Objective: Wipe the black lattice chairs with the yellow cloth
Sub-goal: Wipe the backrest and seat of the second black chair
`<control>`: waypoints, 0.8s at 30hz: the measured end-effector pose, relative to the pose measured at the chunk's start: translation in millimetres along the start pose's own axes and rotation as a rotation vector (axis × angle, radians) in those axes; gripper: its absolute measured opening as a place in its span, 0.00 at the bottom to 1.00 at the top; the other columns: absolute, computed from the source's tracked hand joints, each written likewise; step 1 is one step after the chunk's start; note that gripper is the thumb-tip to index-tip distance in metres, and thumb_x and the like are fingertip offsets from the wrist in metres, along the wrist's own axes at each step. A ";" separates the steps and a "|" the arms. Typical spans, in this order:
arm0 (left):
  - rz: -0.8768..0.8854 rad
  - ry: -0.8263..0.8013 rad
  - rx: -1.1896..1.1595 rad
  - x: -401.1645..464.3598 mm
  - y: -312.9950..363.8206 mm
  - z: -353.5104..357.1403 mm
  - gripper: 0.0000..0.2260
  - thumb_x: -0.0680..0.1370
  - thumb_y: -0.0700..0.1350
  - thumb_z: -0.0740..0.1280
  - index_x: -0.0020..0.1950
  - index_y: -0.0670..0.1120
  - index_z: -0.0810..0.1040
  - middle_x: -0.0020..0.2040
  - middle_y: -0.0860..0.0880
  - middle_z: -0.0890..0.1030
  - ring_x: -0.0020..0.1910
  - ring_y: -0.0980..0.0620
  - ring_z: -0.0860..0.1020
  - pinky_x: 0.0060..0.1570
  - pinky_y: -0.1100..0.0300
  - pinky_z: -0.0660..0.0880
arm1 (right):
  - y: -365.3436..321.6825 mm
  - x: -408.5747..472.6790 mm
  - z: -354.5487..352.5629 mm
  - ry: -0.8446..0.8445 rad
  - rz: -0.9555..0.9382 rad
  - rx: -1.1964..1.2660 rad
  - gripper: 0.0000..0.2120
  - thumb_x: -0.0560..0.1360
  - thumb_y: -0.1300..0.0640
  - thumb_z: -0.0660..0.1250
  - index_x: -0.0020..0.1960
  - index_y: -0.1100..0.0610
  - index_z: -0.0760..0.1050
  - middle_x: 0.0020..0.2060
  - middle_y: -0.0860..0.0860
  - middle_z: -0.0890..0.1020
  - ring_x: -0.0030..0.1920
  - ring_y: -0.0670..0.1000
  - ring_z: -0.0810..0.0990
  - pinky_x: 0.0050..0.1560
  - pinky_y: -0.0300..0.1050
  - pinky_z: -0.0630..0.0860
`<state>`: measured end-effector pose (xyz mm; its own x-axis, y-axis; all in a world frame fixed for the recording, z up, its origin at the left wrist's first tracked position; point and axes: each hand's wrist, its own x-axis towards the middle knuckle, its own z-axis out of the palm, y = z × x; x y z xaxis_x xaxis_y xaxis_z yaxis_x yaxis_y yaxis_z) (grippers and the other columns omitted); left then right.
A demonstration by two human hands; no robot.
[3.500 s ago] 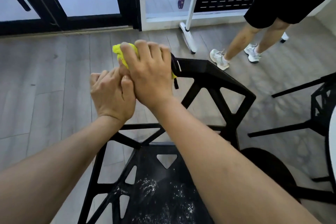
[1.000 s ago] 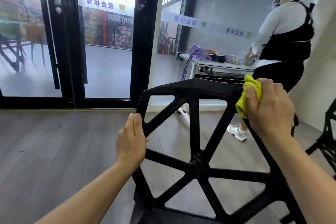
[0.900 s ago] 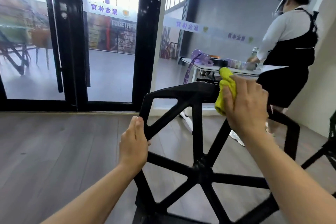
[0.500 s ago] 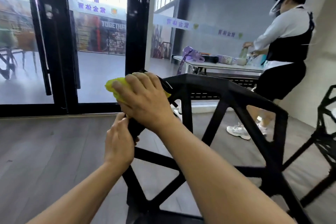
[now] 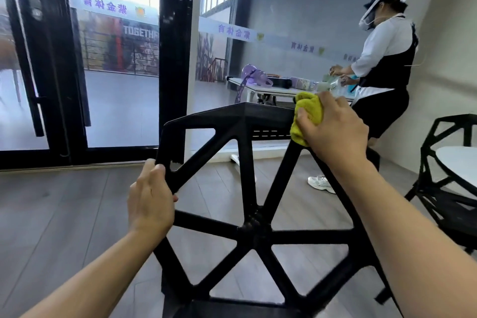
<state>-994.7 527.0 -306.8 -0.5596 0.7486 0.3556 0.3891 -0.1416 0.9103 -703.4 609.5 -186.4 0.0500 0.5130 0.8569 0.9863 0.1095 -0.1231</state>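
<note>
The black lattice chair (image 5: 247, 188) fills the middle of the head view, its backrest facing me. My left hand (image 5: 151, 201) grips the left upright of the backrest. My right hand (image 5: 333, 129) holds the bunched yellow cloth (image 5: 308, 116) and presses it against the upper right corner of the backrest's top rail. The corner under the cloth is hidden.
A second black lattice chair (image 5: 449, 162) and a white round table (image 5: 462, 165) stand at the right. A person in a black apron (image 5: 384, 72) works at a white table (image 5: 273, 89) behind. Black-framed glass doors (image 5: 175, 54) stand on the left over grey wood flooring.
My right hand has swept the cloth along the top rail from the left corner to the right corner. My left hand has stayed gripping the left upright.
</note>
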 end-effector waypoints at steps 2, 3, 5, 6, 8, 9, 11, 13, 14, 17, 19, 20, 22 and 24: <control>0.009 -0.010 0.066 -1.3 11.5 -1.5 0.11 0.79 0.48 0.49 0.44 0.46 0.68 0.39 0.41 0.79 0.36 0.47 0.77 0.44 0.42 0.74 | 0.3 1.9 -0.3 -0.021 0.021 0.012 0.25 0.76 0.33 0.58 0.63 0.49 0.70 0.52 0.56 0.78 0.50 0.63 0.79 0.41 0.51 0.68; 0.054 0.033 0.120 0.9 20.5 -0.7 0.09 0.80 0.47 0.51 0.48 0.46 0.68 0.45 0.41 0.78 0.41 0.45 0.75 0.47 0.45 0.72 | -1.1 1.6 -0.1 -0.026 0.013 0.011 0.25 0.76 0.33 0.58 0.63 0.50 0.70 0.52 0.56 0.78 0.50 0.63 0.79 0.41 0.51 0.68; 0.284 0.154 0.213 9.0 47.6 5.8 0.13 0.79 0.47 0.53 0.58 0.44 0.71 0.57 0.42 0.75 0.52 0.43 0.70 0.56 0.47 0.65 | -5.1 -0.5 0.2 -0.005 -0.001 -0.005 0.27 0.76 0.31 0.58 0.63 0.51 0.70 0.52 0.57 0.78 0.51 0.63 0.79 0.41 0.51 0.70; 0.454 0.177 0.252 13.4 66.1 12.3 0.17 0.78 0.48 0.54 0.63 0.44 0.71 0.61 0.43 0.73 0.57 0.42 0.70 0.59 0.48 0.63 | -5.8 -2.7 0.0 0.010 -0.022 -0.028 0.30 0.75 0.30 0.58 0.64 0.52 0.70 0.52 0.57 0.78 0.51 0.62 0.78 0.42 0.52 0.73; 0.779 0.109 0.382 22.5 100.7 36.3 0.21 0.77 0.49 0.55 0.69 0.46 0.70 0.66 0.45 0.73 0.62 0.43 0.70 0.63 0.48 0.64 | -3.3 -7.5 -0.1 -0.002 -0.127 -0.112 0.37 0.71 0.25 0.59 0.65 0.54 0.69 0.52 0.58 0.77 0.51 0.62 0.77 0.44 0.54 0.76; 0.857 0.032 0.468 25.3 115.5 52.9 0.22 0.78 0.49 0.54 0.71 0.46 0.69 0.66 0.44 0.73 0.63 0.42 0.72 0.63 0.47 0.65 | -0.5 -8.4 0.0 -0.017 -0.204 -0.155 0.39 0.70 0.24 0.58 0.66 0.54 0.69 0.53 0.58 0.76 0.51 0.62 0.77 0.44 0.55 0.77; 0.824 -0.120 0.614 28.7 134.6 84.8 0.22 0.82 0.51 0.52 0.72 0.45 0.68 0.64 0.42 0.76 0.61 0.38 0.73 0.62 0.45 0.65 | 8.8 -9.7 -1.8 -0.047 -0.302 -0.183 0.38 0.72 0.25 0.58 0.68 0.54 0.68 0.53 0.58 0.75 0.51 0.62 0.76 0.45 0.57 0.76; 0.740 -0.108 0.732 34.2 135.8 103.2 0.21 0.84 0.53 0.50 0.70 0.44 0.70 0.64 0.40 0.76 0.61 0.37 0.73 0.60 0.45 0.65 | 20.6 -14.7 -5.4 -0.032 -0.306 -0.159 0.33 0.76 0.30 0.58 0.68 0.54 0.69 0.53 0.59 0.76 0.50 0.63 0.77 0.42 0.54 0.75; 0.740 -0.074 0.763 37.6 131.9 105.9 0.21 0.84 0.53 0.49 0.68 0.44 0.72 0.63 0.40 0.76 0.60 0.36 0.72 0.59 0.44 0.65 | 27.6 -18.6 -7.9 -0.008 -0.278 -0.150 0.30 0.77 0.32 0.59 0.66 0.55 0.70 0.52 0.58 0.76 0.49 0.62 0.77 0.40 0.53 0.74; 0.790 -0.008 0.724 46.9 124.5 105.8 0.20 0.84 0.53 0.49 0.65 0.46 0.75 0.60 0.41 0.77 0.57 0.36 0.73 0.56 0.44 0.66 | 58.9 -37.2 -16.3 0.052 -0.095 -0.096 0.26 0.78 0.33 0.59 0.62 0.54 0.69 0.49 0.55 0.75 0.44 0.59 0.77 0.35 0.51 0.72; 0.779 -0.004 0.700 49.3 125.8 109.4 0.20 0.84 0.53 0.50 0.64 0.45 0.76 0.60 0.41 0.77 0.56 0.36 0.73 0.56 0.44 0.66 | 80.4 -56.8 -19.8 0.062 0.123 0.064 0.24 0.77 0.31 0.58 0.60 0.51 0.67 0.46 0.51 0.74 0.42 0.57 0.75 0.37 0.51 0.72; 0.772 0.003 0.703 49.3 125.9 111.3 0.20 0.84 0.54 0.50 0.63 0.45 0.76 0.61 0.41 0.77 0.56 0.35 0.73 0.56 0.44 0.65 | 86.3 -71.2 -19.4 0.071 0.241 0.173 0.24 0.77 0.30 0.58 0.58 0.49 0.67 0.46 0.50 0.75 0.43 0.57 0.76 0.40 0.51 0.73; 0.766 0.014 0.708 48.4 124.4 111.7 0.20 0.84 0.54 0.50 0.64 0.44 0.75 0.62 0.41 0.77 0.57 0.35 0.73 0.56 0.44 0.65 | 89.3 -107.3 -15.8 0.080 0.423 0.300 0.22 0.77 0.30 0.58 0.58 0.47 0.67 0.47 0.48 0.78 0.46 0.56 0.78 0.44 0.52 0.74; 0.764 0.015 0.690 46.8 123.8 111.0 0.20 0.84 0.54 0.51 0.64 0.44 0.75 0.62 0.41 0.76 0.57 0.35 0.72 0.57 0.44 0.64 | 88.7 -141.8 -13.4 0.062 0.489 0.328 0.24 0.77 0.30 0.57 0.61 0.47 0.67 0.49 0.47 0.79 0.48 0.54 0.79 0.46 0.51 0.75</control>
<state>-891.6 616.4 -201.0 0.0068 0.6059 0.7955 0.9779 -0.1702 0.1212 -620.9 535.1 -312.1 0.5058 0.5202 0.6881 0.7469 0.1350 -0.6511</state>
